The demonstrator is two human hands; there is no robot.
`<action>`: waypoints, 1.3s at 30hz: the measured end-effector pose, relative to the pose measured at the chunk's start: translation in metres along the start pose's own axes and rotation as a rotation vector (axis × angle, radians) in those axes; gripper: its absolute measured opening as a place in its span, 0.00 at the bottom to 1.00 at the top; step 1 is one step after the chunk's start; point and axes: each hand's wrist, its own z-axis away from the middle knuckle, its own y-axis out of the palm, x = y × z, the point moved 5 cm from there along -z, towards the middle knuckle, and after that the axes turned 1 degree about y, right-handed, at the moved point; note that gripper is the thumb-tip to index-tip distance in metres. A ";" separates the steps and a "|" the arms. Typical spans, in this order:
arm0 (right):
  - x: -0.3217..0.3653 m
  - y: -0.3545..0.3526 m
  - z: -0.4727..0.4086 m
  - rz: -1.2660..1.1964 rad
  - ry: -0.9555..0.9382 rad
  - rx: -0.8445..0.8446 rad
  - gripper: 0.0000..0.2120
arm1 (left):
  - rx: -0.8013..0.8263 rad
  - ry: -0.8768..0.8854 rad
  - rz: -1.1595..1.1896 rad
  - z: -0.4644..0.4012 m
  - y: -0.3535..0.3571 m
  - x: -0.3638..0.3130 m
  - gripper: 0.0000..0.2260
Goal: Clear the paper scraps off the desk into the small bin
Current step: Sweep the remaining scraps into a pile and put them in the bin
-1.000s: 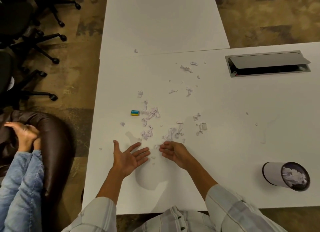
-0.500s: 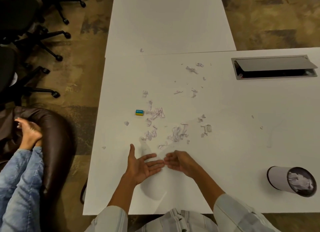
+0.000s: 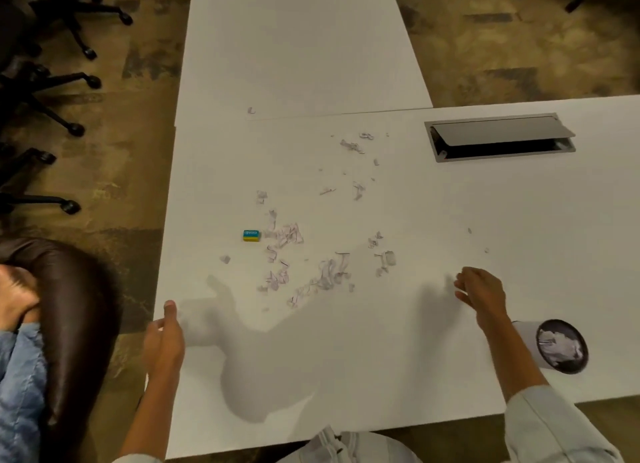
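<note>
Paper scraps (image 3: 311, 272): mostly on the table (image 3: 381, 358) yet.
Hands: parted — right hand (image 3: 479, 291) curled, contents unclear, nearing bin (image 3: 554, 346); left hand (image 3: 164, 341) loosely open, empty.

Matt white desk (image 3: 346, 358), paper scraps (image 3: 325, 275)

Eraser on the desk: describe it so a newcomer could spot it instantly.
Start at the white desk and find the scrap pile near its left edge. The eraser lies just left of that pile: a small blue-and-yellow block, the only coloured, solid thing among the pale paper bits.
</note>
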 end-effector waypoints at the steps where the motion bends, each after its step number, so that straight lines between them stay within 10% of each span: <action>1: -0.001 -0.017 -0.011 0.088 0.005 -0.058 0.13 | -0.004 0.005 -0.032 -0.002 0.000 -0.002 0.32; 5: -0.001 -0.047 -0.045 0.437 -0.002 -0.152 0.25 | 0.078 0.035 -0.061 -0.015 0.020 -0.012 0.34; 10: 0.014 -0.014 -0.042 0.594 -0.128 -0.170 0.15 | 0.145 0.097 -0.052 -0.016 0.061 -0.038 0.35; 18: 0.037 0.144 0.041 0.595 -0.502 0.277 0.13 | 0.469 0.163 0.226 0.044 0.138 -0.084 0.23; 28: 0.047 -0.037 -0.085 0.498 -0.229 -0.254 0.19 | -0.141 0.179 -0.132 -0.033 0.049 -0.056 0.34; 39: 0.075 0.071 -0.057 0.624 -0.433 -0.022 0.19 | 0.094 0.184 0.011 -0.012 0.105 -0.111 0.30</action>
